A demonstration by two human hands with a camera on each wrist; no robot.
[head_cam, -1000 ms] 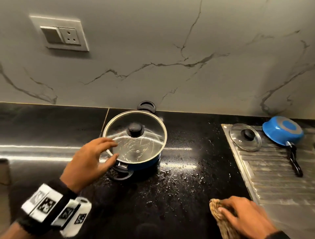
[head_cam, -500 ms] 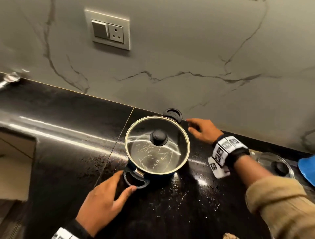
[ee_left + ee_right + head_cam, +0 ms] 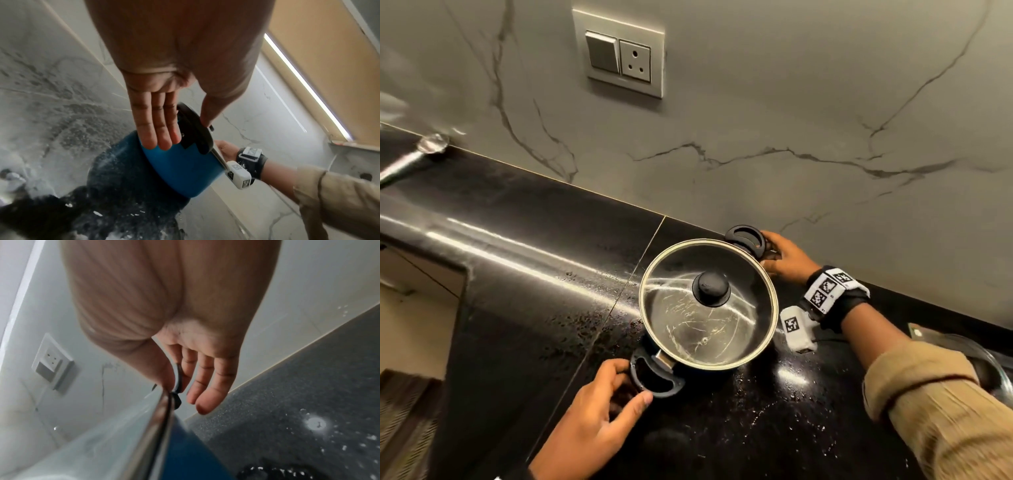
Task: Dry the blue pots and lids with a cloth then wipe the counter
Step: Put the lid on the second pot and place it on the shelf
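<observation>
Head view: blue pot with glass lid on top, mid-counter, close to far wall, below socket plate.

Grasped at both sides. Left hand on near handle: thumb over top, fingers laid flat under it against blue wall, pinching the handle. Right hand on far handle: thumb above, fingers below, same pinch. Cannot tell whether lifted or resting on counter.

Progress, judged:
- No cloth in any view, neither hand holding one.
- Streaks and smears visible on lid glass; whether water or scratches, unclear. Pot dryness not readable.
- Droplets scattered over black counter round pot, thickest near and right. Wipe clearly not done.
- Second lid at right edge, half hidden behind sleeve; state unknown.

Likely step: moving pot aside, to clear wet patch or put it away. Left to do: counter wipe at least, possibly remaining pieces at right. Roughly mid-task, counter stage pending.
</observation>
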